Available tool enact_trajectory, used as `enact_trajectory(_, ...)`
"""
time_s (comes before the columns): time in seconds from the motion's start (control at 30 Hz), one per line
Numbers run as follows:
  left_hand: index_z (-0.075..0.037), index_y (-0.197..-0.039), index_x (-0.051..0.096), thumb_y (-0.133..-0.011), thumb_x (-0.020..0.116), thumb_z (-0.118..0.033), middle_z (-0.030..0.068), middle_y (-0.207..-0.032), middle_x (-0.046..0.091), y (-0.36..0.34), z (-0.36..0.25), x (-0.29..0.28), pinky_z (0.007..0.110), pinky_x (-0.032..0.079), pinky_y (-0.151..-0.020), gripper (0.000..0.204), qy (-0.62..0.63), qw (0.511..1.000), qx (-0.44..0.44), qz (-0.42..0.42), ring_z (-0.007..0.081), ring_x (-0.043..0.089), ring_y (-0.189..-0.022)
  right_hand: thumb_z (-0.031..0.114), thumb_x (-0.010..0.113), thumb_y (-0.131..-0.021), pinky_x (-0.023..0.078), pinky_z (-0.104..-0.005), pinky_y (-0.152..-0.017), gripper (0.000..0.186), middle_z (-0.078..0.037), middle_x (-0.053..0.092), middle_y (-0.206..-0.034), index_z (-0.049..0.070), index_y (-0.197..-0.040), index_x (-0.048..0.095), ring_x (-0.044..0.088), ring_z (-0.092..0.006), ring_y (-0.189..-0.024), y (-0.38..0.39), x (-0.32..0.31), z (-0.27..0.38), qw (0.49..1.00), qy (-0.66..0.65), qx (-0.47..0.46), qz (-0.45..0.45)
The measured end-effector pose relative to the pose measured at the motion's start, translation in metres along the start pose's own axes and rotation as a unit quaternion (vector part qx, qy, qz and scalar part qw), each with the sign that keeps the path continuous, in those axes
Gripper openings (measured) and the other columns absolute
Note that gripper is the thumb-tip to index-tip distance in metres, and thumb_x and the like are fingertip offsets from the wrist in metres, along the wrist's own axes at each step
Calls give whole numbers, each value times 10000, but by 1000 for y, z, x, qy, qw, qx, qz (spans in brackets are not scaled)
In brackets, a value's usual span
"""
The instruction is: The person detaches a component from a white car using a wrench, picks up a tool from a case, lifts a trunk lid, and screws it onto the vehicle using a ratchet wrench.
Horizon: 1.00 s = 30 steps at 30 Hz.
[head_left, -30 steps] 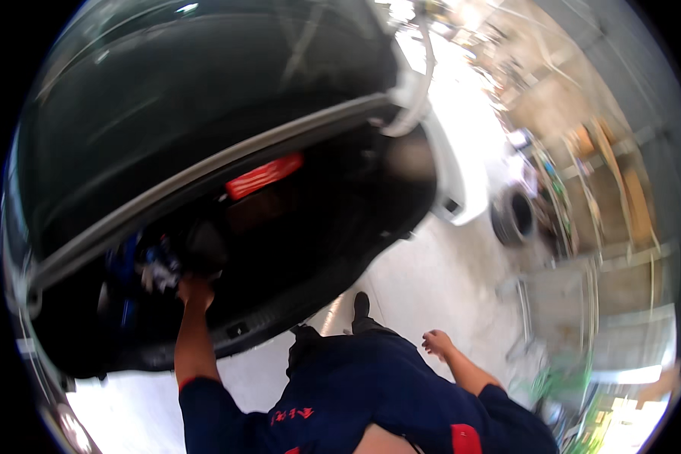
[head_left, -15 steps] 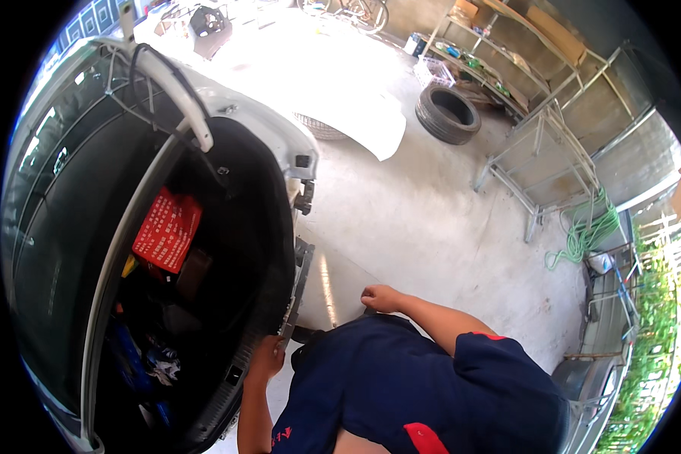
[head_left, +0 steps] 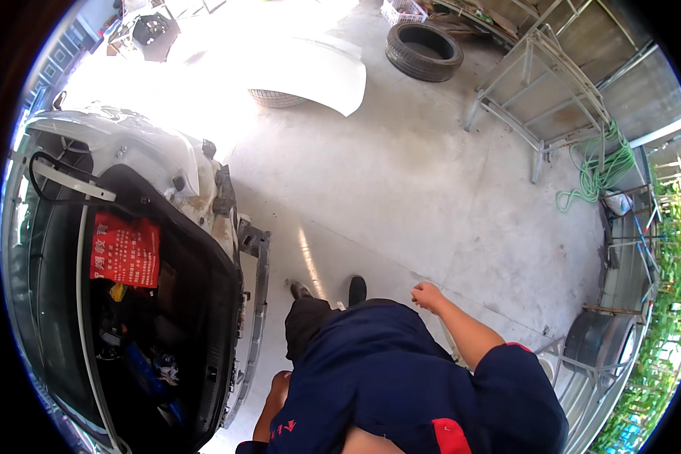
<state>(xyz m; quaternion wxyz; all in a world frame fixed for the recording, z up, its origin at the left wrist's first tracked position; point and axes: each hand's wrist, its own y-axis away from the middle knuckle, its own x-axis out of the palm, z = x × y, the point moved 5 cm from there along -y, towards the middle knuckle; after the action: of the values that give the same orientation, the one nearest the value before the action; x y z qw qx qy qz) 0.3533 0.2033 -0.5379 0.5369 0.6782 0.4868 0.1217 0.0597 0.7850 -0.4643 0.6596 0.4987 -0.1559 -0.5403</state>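
Watching remotely, I saw the right hand (head_left: pixel 427 296) near mid-frame, grip narrow, nothing visible inside. Left hand (head_left: pixel 280 384), bottom centre-left, partly hidden: couldn't tell. Trunk (head_left: pixel 223 333) lay lower left; its rear bar (head_left: pixel 260 303) wanted clearance.

Blown-out glare upper L, trunk (head_left: pixel 213 303) v. dark, edges bent w/ fisheye distort.

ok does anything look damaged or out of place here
Yes: the rear of the car looks stripped, a metal bar exposed beside the open trunk without any bumper cover. A curved white panel also juts above a tire; I can't tell what supports it.
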Motion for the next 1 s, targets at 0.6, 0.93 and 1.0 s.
enact_trajectory(0.6, -31, -1054, 727, -915, 542, -221, 236, -1064, 716, -179, -485, -265, 487, 542, -927, 299, -66, 927, 232, -287, 418, 675, -1048, 235, 590, -981, 541, -327, -562, 274, -107, 684, -832, -7, -1089, 660, 645, -187, -652, -74, -112, 73, 990, -129, -31, -42)
enact_trajectory(0.93, -28, -1165, 704, -910, 568, -154, 208, -1119, 722, -71, -466, -153, 418, 548, -926, 315, 114, 942, 156, -274, 352, 699, -1051, 200, 606, -928, 542, -426, -703, 297, -143, 734, -890, -19, -1102, 706, 678, -294, -757, -199, -162, 118, 941, 302, -92, 124)
enact_trajectory(1.0, -40, -1101, 712, -909, 568, -159, 217, -1088, 726, -47, -355, -80, 451, 551, -904, 268, 222, 880, -25, -420, 392, 691, -1040, 201, 602, -943, 541, -403, -663, 301, -128, 724, -892, -11, -1142, 681, 673, -260, -736, -198, -159, 190, 924, 328, -57, 187)
